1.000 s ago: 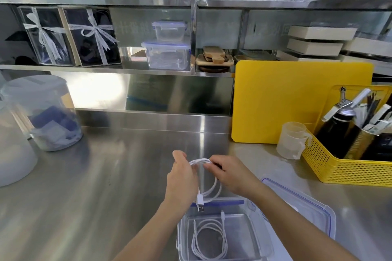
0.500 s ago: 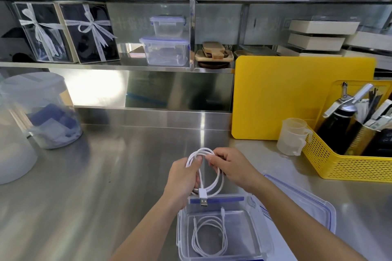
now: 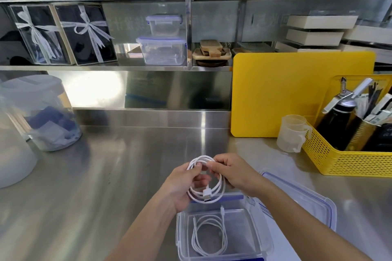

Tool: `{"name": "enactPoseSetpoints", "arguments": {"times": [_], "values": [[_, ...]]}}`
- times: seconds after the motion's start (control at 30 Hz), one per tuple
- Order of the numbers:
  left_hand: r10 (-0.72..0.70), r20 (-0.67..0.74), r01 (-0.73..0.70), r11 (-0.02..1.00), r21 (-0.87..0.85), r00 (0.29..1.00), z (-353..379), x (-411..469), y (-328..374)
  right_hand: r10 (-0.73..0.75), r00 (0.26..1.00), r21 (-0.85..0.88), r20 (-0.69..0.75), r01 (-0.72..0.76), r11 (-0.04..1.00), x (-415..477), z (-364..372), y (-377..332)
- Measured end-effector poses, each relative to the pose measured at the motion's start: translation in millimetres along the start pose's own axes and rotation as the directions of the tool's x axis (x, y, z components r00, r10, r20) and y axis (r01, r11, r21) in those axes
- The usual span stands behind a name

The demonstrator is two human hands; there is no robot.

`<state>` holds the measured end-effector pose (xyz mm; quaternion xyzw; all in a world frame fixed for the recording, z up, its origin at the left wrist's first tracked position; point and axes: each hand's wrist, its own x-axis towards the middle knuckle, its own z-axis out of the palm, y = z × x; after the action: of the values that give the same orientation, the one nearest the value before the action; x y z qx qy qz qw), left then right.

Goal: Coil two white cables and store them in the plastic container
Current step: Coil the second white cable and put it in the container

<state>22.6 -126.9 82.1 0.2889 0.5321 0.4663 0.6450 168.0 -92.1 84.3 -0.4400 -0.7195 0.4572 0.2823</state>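
A white USB cable (image 3: 220, 186), wound into a round coil of a few loops, hangs just above the far edge of the clear plastic container (image 3: 261, 237). My left hand (image 3: 182, 188) grips the coil's left side, and my right hand (image 3: 233, 174) pinches its top between thumb and fingers. The USB plug dangles at the coil's bottom. A second white cable (image 3: 209, 237) lies coiled on the container's floor. The container stands open on the steel counter near the front edge.
The container's blue-trimmed lid (image 3: 305, 203) lies right of it. A yellow basket (image 3: 350, 161) with bottles, a measuring cup (image 3: 292, 133) and a yellow cutting board (image 3: 292, 91) stand at the right. Clear jars (image 3: 42, 112) stand at the left, shelves behind.
The loose end has been wound in, so the cable is now a full round coil. Both hands have stayed above the container's far edge, turning the coil more upright.
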Motion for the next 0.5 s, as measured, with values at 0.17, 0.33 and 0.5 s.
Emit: {"name": "enactPoseSetpoints", "arguments": {"times": [0.17,0.33,0.5], "values": [[-0.041,-0.033,0.042,0.998,0.046,0.999,0,1,-3,0.054,0.998,0.096,-0.014,-0.053,0.994,-2,4,1],[0.045,-0.144,-0.014,0.977,0.215,0.989,2,6,-18,0.069,0.998,0.071,0.012,-0.069,0.995,-1,0,-2],[0.297,-0.156,-0.165,0.815,0.555,0.942,-5,13,-17,0.036,0.999,0.061,-0.032,-0.034,0.998,-3,13,4]]}}
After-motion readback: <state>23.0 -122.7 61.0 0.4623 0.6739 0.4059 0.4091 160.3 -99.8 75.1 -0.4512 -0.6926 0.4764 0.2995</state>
